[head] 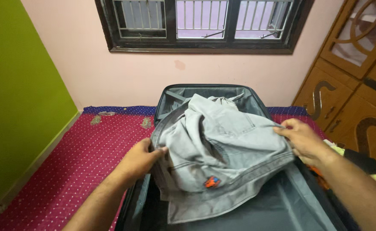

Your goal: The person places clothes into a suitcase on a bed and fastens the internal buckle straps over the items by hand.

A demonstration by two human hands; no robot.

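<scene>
Grey denim, a pair of jeans (222, 158), lies bunched and half folded over the open suitcase (282, 205), held at both sides. The left hand (141, 159) pinches the fabric's left edge, thumb on top and fingers curled beneath, so it is closed on the cloth. The right hand (301, 141) grips the opposite edge near the waistband seam, fingers bent over the hem and likewise clamped on the denim.

To settle the garment well, I judge both hands should keep even tension, so the folded bundle stays flat and does not slump toward the dark lining below the right wrist. Lowering both sides together, rather than one first, would keep the thick hem from rolling under. The small orange and blue patch (212, 182) sits between the hands, nearer the left one, and marks the lower fold.

Both forearms reach forward from the bottom of the view, the left wrist nearly straight, the right bent slightly inward. Left of the left hand spreads a red dotted bedspread (68, 171); beyond the right hand stands a wooden cupboard (350, 85).
</scene>
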